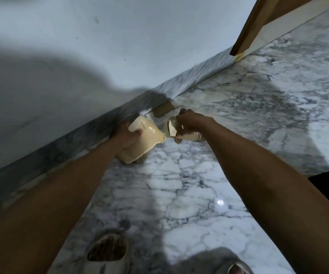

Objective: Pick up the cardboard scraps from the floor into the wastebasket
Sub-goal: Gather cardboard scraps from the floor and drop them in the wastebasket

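White-grey marble floor [199,184], a brown cardboard scrap [164,111] against its skirting.

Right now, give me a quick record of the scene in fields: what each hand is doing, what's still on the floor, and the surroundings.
left hand: grips a cream lid, tilted
right hand: closed on a cardboard scrap, above a cream wastebasket that it mostly hides
left on floor: one brown cardboard piece against the baseboard
floor: white and grey marble
wall: plain white
far corner: wooden door frame
feet: pale slippers at the bottom edge
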